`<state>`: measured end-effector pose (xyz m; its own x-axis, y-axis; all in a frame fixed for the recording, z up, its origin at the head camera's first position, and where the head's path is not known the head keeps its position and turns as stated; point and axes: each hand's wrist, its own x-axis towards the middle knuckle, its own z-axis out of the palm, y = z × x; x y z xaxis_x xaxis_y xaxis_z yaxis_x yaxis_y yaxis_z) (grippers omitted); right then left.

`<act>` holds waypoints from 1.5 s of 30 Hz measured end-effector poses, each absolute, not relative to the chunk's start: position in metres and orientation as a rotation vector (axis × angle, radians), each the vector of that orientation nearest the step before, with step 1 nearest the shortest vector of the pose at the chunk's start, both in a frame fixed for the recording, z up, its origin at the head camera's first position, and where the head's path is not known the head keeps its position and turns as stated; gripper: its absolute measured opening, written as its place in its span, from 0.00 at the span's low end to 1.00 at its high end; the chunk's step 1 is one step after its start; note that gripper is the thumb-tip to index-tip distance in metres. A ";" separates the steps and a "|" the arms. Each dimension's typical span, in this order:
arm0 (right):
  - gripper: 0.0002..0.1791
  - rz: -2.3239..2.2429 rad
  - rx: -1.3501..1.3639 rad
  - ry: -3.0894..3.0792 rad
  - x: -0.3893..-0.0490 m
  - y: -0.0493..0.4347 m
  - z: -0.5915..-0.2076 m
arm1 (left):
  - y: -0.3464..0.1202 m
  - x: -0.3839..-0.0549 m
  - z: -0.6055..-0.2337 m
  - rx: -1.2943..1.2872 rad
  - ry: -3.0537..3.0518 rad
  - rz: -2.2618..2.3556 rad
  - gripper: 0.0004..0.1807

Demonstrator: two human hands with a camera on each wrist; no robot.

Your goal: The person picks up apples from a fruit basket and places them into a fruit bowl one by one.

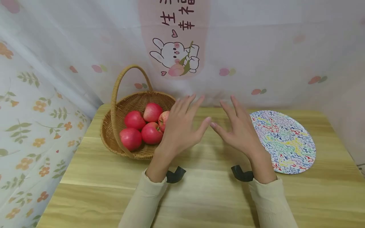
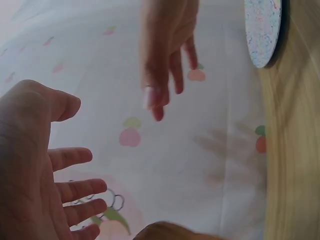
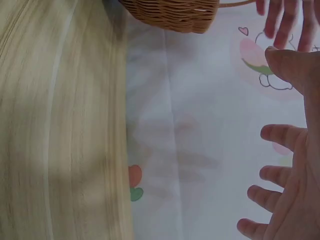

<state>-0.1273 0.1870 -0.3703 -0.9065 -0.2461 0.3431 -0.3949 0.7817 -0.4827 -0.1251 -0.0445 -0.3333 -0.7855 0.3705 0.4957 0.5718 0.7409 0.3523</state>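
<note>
Both hands hover over the middle of the table with fingers spread and nothing held. In the head view the left hand (image 1: 182, 126) overlaps the right edge of a wicker basket (image 1: 106, 134) and partly hides an apple in it. Several red apples (image 1: 152, 133) lie in the basket, whose tall handle (image 1: 114, 98) arches upward. The right hand (image 1: 242, 133) is nearest to a round board (image 1: 288, 142) with a multicoloured squiggle pattern, lying flat at the right. The two thumb tips come close together in the head view. The left wrist view shows the left fingers (image 2: 82, 187) extended.
The wooden table (image 1: 205, 196) reaches back to a white printed curtain (image 1: 273, 53) with a rabbit drawing. A floral cloth (image 1: 34, 142) hangs along the left side. Dark straps (image 1: 176, 174) show at both wrists.
</note>
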 end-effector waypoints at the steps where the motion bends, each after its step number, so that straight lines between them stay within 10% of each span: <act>1: 0.44 0.824 0.498 -2.716 -0.127 0.188 -0.371 | -0.046 -0.124 -0.333 -0.728 -2.522 -0.703 0.34; 26: 0.43 0.924 0.485 -2.786 -0.127 0.175 -0.382 | -0.104 -0.049 -0.289 -0.808 -2.015 -0.902 0.22; 45: 0.43 0.914 0.532 -2.816 -0.125 0.168 -0.375 | -0.168 -0.023 -0.334 -0.432 -1.483 -1.002 0.15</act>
